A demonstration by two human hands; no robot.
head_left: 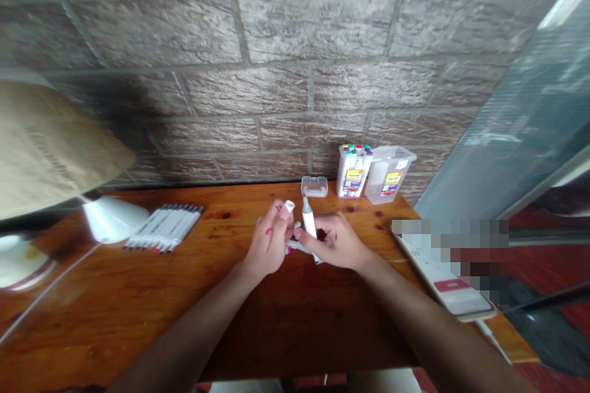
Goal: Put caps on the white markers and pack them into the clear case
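Near the middle of the wooden table, my left hand (268, 238) is closed on a white marker cap (289, 206), its hollow end facing up. My right hand (335, 238) grips a white marker (308, 221) held nearly upright, its grey tip end uncovered and pointing up. Between the hands, more white marker parts (298, 247) with a pink end show low down, partly hidden by my fingers. I cannot tell which hand, if either, touches them. Red marks are drawn on the back of my left hand.
At the back stand a box of colour-capped markers (354, 173), a clear plastic container (389, 177) and a small clear lid (314, 186). A row of markers (165, 228) lies left, beside a lamp (110, 218) and a white cup (21, 261). A tablet (449, 282) lies right.
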